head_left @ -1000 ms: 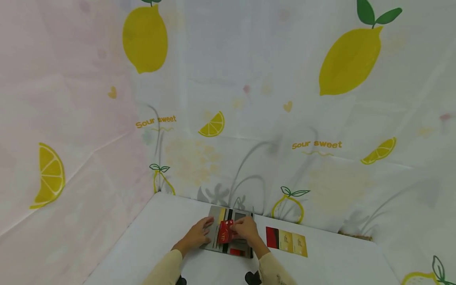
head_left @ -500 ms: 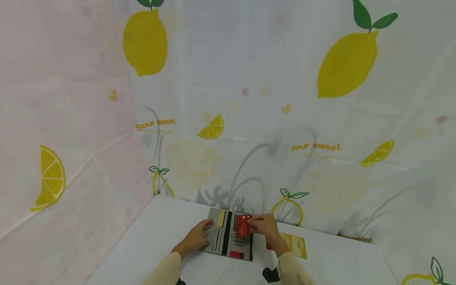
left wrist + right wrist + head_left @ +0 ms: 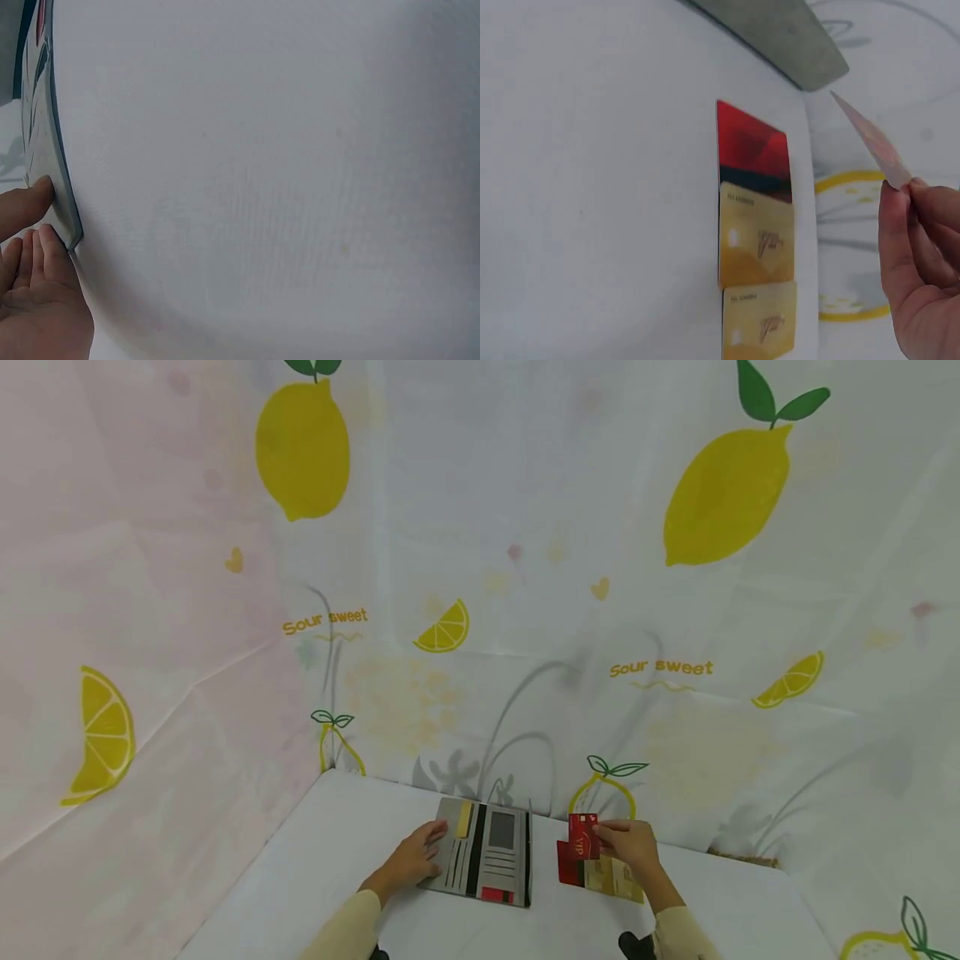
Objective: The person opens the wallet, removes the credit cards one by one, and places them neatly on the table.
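Red card (image 3: 582, 837) marked VIP, pinched between the thumb and fingers of the right hand (image 3: 637, 850), raised off the counter (image 3: 337, 831) near a row of one red-and-dark card (image 3: 567, 865) and two gold cards (image 3: 627, 882); grey wallet (image 3: 498, 864), spread open on the counter to the left of that row, its left edge clamped in the left hand (image 3: 412, 857). Gold strip (image 3: 465, 819) on the wallet's left half; red patch (image 3: 497, 894) on its right half.

Head cam: high, set back, facing forward and down; white table (image 3: 352, 827) at 6 o'clock. Left wrist: close over same table, left hand (image 3: 46, 304) at 8 o'clock. Right wrist: close, angled down at card row (image 3: 756, 225), which head view shares at 5 o'clock.
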### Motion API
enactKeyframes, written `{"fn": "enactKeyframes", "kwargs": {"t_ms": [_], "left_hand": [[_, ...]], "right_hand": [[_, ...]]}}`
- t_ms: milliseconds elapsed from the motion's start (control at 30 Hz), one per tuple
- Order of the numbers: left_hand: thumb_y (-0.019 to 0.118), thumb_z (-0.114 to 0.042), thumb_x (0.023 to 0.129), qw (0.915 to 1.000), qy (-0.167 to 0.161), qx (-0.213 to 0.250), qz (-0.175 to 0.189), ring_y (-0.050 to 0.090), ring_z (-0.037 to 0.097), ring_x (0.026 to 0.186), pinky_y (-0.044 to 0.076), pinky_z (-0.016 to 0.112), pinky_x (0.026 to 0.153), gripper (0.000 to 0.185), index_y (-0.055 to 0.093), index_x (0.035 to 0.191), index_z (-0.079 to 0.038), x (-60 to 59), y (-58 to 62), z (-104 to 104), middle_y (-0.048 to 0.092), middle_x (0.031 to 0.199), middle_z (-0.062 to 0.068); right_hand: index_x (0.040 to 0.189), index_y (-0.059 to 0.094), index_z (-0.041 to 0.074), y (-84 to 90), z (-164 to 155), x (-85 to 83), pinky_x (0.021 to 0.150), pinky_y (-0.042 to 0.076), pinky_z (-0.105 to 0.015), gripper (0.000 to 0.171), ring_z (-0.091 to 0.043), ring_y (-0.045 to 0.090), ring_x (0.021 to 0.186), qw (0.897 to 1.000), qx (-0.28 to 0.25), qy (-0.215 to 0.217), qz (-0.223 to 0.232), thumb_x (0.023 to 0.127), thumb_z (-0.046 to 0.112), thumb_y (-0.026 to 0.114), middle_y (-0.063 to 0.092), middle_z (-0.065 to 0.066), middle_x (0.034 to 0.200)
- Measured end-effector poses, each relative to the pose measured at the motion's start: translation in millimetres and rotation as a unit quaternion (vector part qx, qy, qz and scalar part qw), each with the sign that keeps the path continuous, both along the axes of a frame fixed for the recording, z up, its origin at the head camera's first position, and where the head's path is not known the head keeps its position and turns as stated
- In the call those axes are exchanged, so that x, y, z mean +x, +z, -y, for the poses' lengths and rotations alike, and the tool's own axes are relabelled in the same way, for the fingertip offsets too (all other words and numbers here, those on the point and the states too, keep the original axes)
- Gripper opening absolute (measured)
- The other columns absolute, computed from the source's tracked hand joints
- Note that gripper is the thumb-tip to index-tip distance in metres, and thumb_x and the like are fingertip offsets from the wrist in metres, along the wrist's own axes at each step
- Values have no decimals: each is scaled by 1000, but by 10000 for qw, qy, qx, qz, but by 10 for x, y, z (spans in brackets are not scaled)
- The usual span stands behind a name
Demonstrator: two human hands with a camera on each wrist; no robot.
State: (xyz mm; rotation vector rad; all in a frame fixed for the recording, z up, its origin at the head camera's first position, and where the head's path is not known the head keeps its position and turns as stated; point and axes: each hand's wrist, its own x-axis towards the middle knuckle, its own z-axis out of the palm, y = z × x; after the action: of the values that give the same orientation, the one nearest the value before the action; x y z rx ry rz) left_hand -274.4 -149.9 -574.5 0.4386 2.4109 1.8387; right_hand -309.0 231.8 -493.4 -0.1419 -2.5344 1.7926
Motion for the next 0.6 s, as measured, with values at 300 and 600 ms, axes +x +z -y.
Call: {"fn": "enactKeyframes", "kwargs": {"t_ms": [300,600], "left_hand": [[64,26,69,9999,73,-111,-2,32,49,135,37,54,108,82,30,142,15,11,32,-2,35,144,35],[63,26,70,9998,57,-215,-23,32,49,135,37,53,109,80,30,142,15,25,67,-28,35,145,35]], "right_hand": [[107,62,-22,5,-481,133,60,62,-30,32,-18,69,68,9990,203,-410,18,89,5,66,70,-21,87],[101,66,-18,-146,-897,205,53,59,-26,27,-11,64,60,9913,989,-862,-106,86,4,64,69,-22,82]]}}
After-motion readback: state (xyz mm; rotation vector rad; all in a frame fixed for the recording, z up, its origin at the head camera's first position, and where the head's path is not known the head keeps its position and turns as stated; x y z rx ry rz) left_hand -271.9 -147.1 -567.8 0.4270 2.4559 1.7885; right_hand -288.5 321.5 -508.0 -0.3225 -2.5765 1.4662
